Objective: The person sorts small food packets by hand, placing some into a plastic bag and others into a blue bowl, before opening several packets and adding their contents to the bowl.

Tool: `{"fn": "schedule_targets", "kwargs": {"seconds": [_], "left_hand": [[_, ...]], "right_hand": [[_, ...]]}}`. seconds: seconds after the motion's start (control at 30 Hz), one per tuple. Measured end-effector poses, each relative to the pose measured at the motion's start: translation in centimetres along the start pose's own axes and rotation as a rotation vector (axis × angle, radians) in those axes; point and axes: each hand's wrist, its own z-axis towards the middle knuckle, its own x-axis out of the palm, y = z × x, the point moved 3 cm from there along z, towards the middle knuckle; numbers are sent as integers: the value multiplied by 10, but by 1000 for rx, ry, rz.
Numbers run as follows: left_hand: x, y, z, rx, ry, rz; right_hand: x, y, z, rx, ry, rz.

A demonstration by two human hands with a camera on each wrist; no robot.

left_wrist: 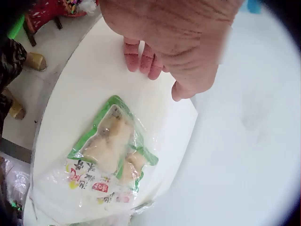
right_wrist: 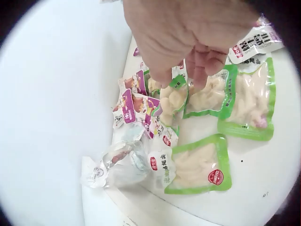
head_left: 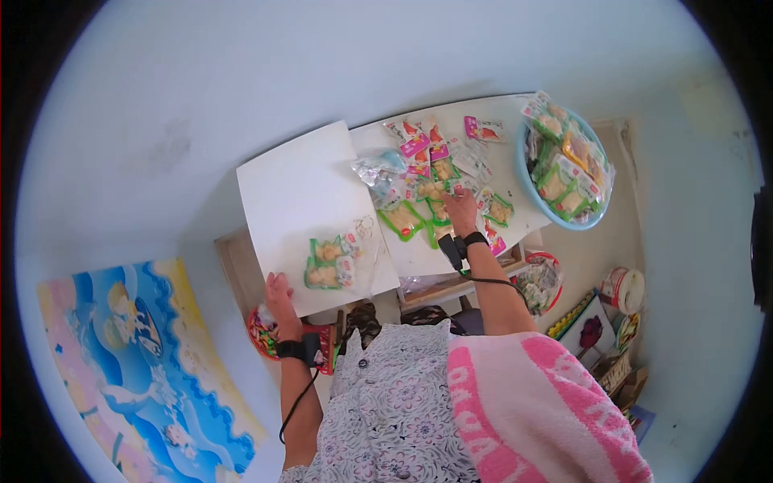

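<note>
Left hand (head_left: 279, 291) is just lying flat on the near edge of the white board (head_left: 298, 185). Its fingers (left_wrist: 132, 57) are straight and relaxed, gripping nothing, only resting on the board. Down on the floor, off to the left of the board, there's a colourful floor mat (head_left: 137, 362) with blue waves on it.

A little further up the board from that hand sits a clear bag (head_left: 332, 262) with green-bordered snack packs inside. The left wrist view shows one up close: pale pieces sealed in plastic with a green border. The bag is near the hand but not touching it.

The right hand (head_left: 461, 211) is past the board's right edge, over the table (head_left: 456, 113), down in a pile of packets (head_left: 419, 161). In the right wrist view its fingers are curled down and pinching a green-edged packet (right_wrist: 172, 100) at its top end, as far as I can make out. That packet sits in the pile just right of the board. More green ones lie flat beside it, and some purple-and-red ones lie toward the far side.

Some crumpled plastic (head_left: 378, 171) lies by the board's far right edge, touching the pile. Farthest out, well to the right of the board, a blue basin (head_left: 564, 226) is heaped with more packets of the same sort.
</note>
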Motion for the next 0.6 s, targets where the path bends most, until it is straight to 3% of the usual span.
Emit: {"fn": "schedule_targets", "kwargs": {"seconds": [0.13, 0.23, 0.33, 0.43, 0.53, 0.6], "left_hand": [[-22, 1, -17, 13, -80, 4], [-31, -11, -31, -6, -136, -9], [-33, -15, -39, -15, -181, -47], [-30, -26, -39, 50, -189, -8], [-10, -65, -46, 156, -134, 70], [10, -96, -51, 213, -28, 69]], "right_hand": [[8, 4, 13, 14, 136, -53], [16, 0, 21, 61, 95, -239], [11, 6, 8, 129, 137, 57], [3, 2, 2, 52, -14, 81], [-27, 15, -11, -38, -43, 239], [-55, 37, -23, -176, 51, 122]]}}
